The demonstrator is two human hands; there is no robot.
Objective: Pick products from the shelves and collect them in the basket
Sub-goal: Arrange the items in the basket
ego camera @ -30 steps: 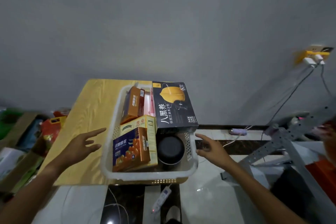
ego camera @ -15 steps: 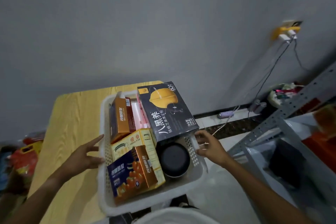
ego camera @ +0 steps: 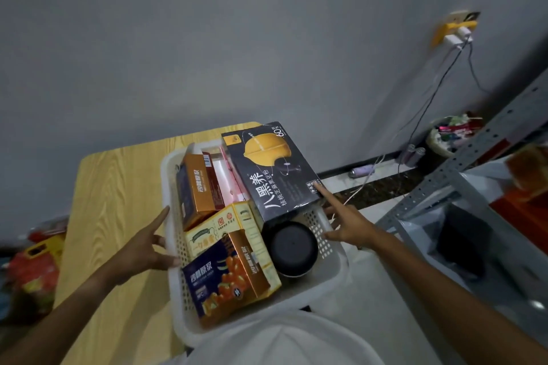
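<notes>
At the far left, the left hand (ego camera: 145,249) presses against the left wall of the white basket (ego camera: 314,293), its fingers (ego camera: 158,218) spread wide and straight, thumb at the wall lower down. The basket stands on the wooden worktop (ego camera: 118,192), its near end seemingly over the edge. Between the two hands it holds an orange box (ego camera: 197,187), a yellow box (ego camera: 219,230), a blue-and-orange box (ego camera: 228,272), a black pot (ego camera: 292,247) and a big black box (ego camera: 271,170) leaning over the right rim. The right hand (ego camera: 350,225) rests at the right wall, forefinger stretched to the black box's corner, other fingers loosely spread. Judging by this, the basket is packed and being taken up; next, both hands need a firm grip under the rim, steadying the leaning box. The metal shelf (ego camera: 462,175) stands right of that hand.
</notes>
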